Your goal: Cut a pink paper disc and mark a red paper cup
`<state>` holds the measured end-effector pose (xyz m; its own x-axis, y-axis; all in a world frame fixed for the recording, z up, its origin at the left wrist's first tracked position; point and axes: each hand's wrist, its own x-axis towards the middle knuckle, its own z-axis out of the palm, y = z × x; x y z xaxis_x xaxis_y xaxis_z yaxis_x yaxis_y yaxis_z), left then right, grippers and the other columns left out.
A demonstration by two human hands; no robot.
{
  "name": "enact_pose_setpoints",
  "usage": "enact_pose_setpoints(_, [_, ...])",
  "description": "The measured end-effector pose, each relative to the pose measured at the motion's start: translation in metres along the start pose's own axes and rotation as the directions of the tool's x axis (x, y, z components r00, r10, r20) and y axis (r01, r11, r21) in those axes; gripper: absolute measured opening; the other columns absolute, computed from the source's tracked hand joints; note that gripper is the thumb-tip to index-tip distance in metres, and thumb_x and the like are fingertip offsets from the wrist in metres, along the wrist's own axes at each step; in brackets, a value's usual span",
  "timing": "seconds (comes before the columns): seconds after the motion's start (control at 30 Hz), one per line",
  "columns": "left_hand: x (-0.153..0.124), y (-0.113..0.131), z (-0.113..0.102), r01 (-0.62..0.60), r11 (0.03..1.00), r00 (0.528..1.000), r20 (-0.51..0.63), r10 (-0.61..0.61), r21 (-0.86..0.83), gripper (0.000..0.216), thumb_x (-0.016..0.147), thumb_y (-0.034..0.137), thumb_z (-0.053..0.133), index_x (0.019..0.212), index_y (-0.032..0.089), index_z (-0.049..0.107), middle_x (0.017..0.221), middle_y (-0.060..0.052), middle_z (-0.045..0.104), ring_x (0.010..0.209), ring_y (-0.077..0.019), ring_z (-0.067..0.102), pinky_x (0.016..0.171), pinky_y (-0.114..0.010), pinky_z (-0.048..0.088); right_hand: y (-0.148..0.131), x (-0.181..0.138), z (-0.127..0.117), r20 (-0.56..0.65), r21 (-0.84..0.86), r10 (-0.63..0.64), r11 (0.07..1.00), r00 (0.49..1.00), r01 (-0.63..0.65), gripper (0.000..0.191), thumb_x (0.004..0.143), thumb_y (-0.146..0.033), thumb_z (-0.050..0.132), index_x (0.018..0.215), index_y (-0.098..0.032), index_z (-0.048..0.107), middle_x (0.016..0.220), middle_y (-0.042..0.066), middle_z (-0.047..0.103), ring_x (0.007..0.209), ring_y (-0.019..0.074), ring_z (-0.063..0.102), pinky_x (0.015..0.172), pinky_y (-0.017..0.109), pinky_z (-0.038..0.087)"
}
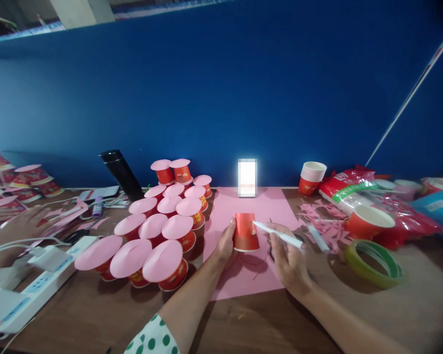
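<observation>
My left hand (227, 242) is closed around the left side of a red paper cup (245, 236), held upside down over a pink paper sheet (225, 290). In my right hand (288, 258) is a slim white pen (280, 234), its tip at the right side of the cup; whether it touches cannot be made out. A dark loop shows beside my right fingers, mostly hidden by them. To the left stand several upturned red cups topped with shallow pink paper cones (165, 260).
A power strip (40, 285), black bottle (121, 174) and another person's hand (22, 228) are at left. A lit phone (247, 178) stands behind the sheet. At right are stacked cups (312, 178), paper scraps (323, 216), a glue stick (318, 238), red packaging (349, 184) and a tape roll (372, 265).
</observation>
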<state>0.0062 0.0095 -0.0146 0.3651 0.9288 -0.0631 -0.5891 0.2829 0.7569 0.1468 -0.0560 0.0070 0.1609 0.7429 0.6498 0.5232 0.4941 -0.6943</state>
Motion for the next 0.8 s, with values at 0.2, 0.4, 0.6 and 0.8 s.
enact_pose_setpoints(0.2, [0.0009,-0.0020,-0.0031,-0.002,1.000,1.000,-0.007,0.003,0.005,0.050,0.081,0.054,0.055,0.098,0.009,0.067,0.093,-0.013,0.071,0.099,-0.0272,0.063,0.093,-0.036,0.042,0.0011,-0.0008,0.0002,0.003,0.017,0.030,0.999,1.000,-0.030,0.023,0.093,-0.027,0.044,0.105,-0.020,0.062,0.076,0.007,0.065,0.060,0.0187,0.061,0.060,0.032,0.052])
enact_pose_setpoints(0.4, [-0.0013,0.0009,0.0009,0.009,1.000,1.000,-0.026,-0.008,0.012,0.050,0.080,0.054,0.056,0.097,0.008,0.068,0.092,-0.013,0.071,0.098,-0.0272,0.063,0.092,-0.035,0.042,0.0004,-0.0003,-0.0002,0.003,0.004,0.037,0.999,0.999,-0.037,0.024,0.093,-0.027,0.043,0.104,-0.019,0.063,0.074,0.007,0.065,0.064,0.0206,0.063,0.062,0.033,0.053])
enact_pose_setpoints(0.6, [-0.0005,-0.0004,0.0008,-0.002,1.000,1.000,-0.013,0.001,-0.009,0.050,0.079,0.055,0.058,0.095,0.008,0.068,0.092,-0.013,0.071,0.096,-0.0271,0.064,0.091,-0.035,0.043,0.0033,-0.0014,0.0001,0.006,0.018,0.045,0.999,0.999,-0.046,0.024,0.092,-0.027,0.045,0.105,-0.019,0.062,0.078,0.008,0.066,0.068,0.0206,0.064,0.063,0.032,0.052])
enact_pose_setpoints(0.8, [-0.0001,-0.0003,-0.0008,0.014,1.000,1.000,-0.006,-0.014,-0.007,0.051,0.080,0.054,0.057,0.099,0.008,0.068,0.090,-0.013,0.071,0.096,-0.0273,0.064,0.091,-0.037,0.044,0.0046,-0.0026,0.0007,0.003,0.029,0.061,0.998,0.998,-0.061,0.022,0.093,-0.027,0.045,0.105,-0.018,0.061,0.074,0.007,0.066,0.065,0.0200,0.063,0.058,0.031,0.051])
